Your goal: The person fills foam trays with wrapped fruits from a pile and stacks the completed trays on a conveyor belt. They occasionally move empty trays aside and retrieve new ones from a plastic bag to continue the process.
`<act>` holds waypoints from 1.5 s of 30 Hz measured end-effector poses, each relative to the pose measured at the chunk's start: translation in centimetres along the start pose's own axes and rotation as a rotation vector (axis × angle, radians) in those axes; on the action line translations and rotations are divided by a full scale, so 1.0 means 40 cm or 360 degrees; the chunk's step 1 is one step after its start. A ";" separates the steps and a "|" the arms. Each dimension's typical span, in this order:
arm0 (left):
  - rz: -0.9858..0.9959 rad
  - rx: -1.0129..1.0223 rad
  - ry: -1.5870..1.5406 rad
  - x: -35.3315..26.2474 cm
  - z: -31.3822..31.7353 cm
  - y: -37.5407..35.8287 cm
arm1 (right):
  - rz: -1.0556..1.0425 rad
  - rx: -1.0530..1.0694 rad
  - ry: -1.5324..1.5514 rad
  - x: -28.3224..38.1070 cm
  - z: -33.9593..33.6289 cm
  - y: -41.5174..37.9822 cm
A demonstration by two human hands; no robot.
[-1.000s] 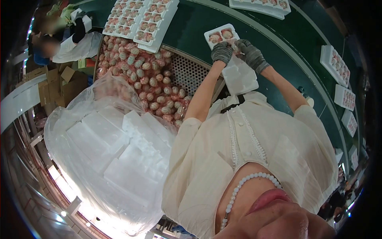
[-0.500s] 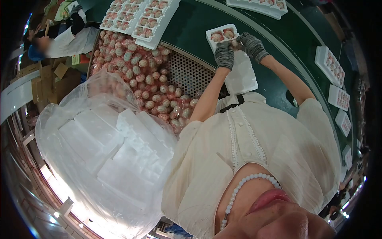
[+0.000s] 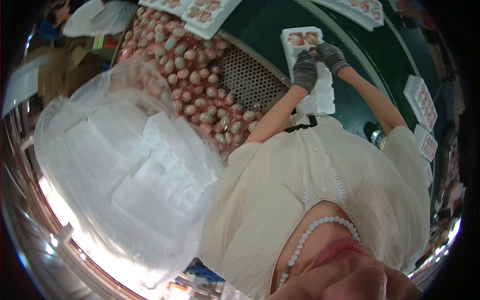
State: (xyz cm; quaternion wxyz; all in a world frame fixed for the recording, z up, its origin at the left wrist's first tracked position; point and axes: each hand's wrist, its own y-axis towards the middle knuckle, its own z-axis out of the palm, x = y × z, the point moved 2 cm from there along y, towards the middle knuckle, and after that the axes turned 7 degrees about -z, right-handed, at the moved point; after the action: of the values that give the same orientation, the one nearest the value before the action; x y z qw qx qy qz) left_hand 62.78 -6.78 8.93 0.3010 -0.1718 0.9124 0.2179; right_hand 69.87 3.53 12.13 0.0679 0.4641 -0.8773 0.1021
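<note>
A white foam egg tray (image 3: 322, 100) lies lengthwise on the green table in front of me. Its far cups hold two plastic-wrapped eggs (image 3: 296, 40) with red print, and its near part is white. My left hand (image 3: 305, 71), in a grey knit glove, bends over the tray's left side with its fingers closed. From the right, my right hand (image 3: 332, 57), gloved alike, meets it with curled fingers. Between the fingertips of both hands shows a small reddish part of another wrapped egg (image 3: 313, 51), mostly hidden by the gloves.
Many wrapped eggs (image 3: 195, 77) fill a bin with a perforated metal plate (image 3: 250, 75) on my left. Nearer stands a clear bag of foam trays (image 3: 125, 150). Filled trays (image 3: 421, 102) line the right side; others (image 3: 212, 15) lie beyond the bin. A person in white (image 3: 95, 20) is far left.
The whole view has shifted, so tray and hands appear farther right. Both hands stay together over the tray, the left one now lying lower across it.
</note>
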 end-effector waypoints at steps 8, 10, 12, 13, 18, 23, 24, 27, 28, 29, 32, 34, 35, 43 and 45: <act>-0.0188 0.0509 -0.0252 0.050 -0.071 0.050 | 0.0047 0.0041 0.0606 -0.009 -0.016 -0.014; -0.0827 0.0235 -0.1615 0.144 -0.063 -0.042 | 0.0091 0.0230 0.0378 0.003 -0.018 -0.022; -0.0601 -0.0198 -0.0835 0.222 -0.214 -0.115 | 0.0089 0.0187 0.0371 0.008 -0.026 -0.043; -0.0726 -0.0098 -0.0431 0.309 -0.227 -0.164 | 0.0099 0.0099 0.0463 -0.008 -0.020 -0.051; -0.1616 0.0091 0.0316 0.588 -0.377 -0.357 | 0.0207 0.0046 0.0611 -0.020 -0.001 -0.050; -0.1259 -0.0085 0.0594 0.715 -0.378 -0.325 | 0.0194 0.0003 0.0586 -0.020 0.015 -0.036; -0.1273 -0.0085 0.0645 0.720 -0.376 -0.302 | 0.0234 0.0085 0.0548 -0.008 0.012 -0.032; -0.1510 0.0389 0.0788 0.717 -0.369 -0.242 | 0.0305 0.0127 0.0652 -0.007 0.022 -0.030; -0.1465 0.0402 0.0776 0.724 -0.356 -0.234 | 0.0312 0.0104 0.0789 -0.020 0.035 -0.033; -0.1570 0.0243 0.0819 0.740 -0.341 -0.239 | 0.0395 0.0110 0.0894 -0.052 0.075 -0.033; -0.1607 0.0124 0.0906 0.698 -0.361 -0.231 | 0.0397 0.0044 0.0689 -0.027 0.052 -0.046; -0.1620 -0.0174 0.0595 0.712 -0.374 -0.263 | 0.0393 0.0006 0.0710 0.013 -0.005 -0.057; -0.1621 -0.0179 0.0615 0.718 -0.388 -0.282 | 0.0381 -0.0031 0.0732 0.040 -0.026 -0.067; -0.1390 -0.0256 -0.1688 0.448 -0.451 -0.211 | 0.0146 -0.0073 0.1880 0.219 0.001 -0.103; -0.1325 -0.0104 -0.1930 0.327 -0.433 -0.152 | 0.0020 0.0070 0.2211 0.289 -0.021 -0.079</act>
State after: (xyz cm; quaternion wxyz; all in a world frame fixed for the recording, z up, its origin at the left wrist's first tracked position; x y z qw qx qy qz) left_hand 47.32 -22.99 11.51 0.8052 -0.3621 0.4381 0.1693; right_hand 66.03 -7.25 15.78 0.6036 0.2875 -0.6310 0.3936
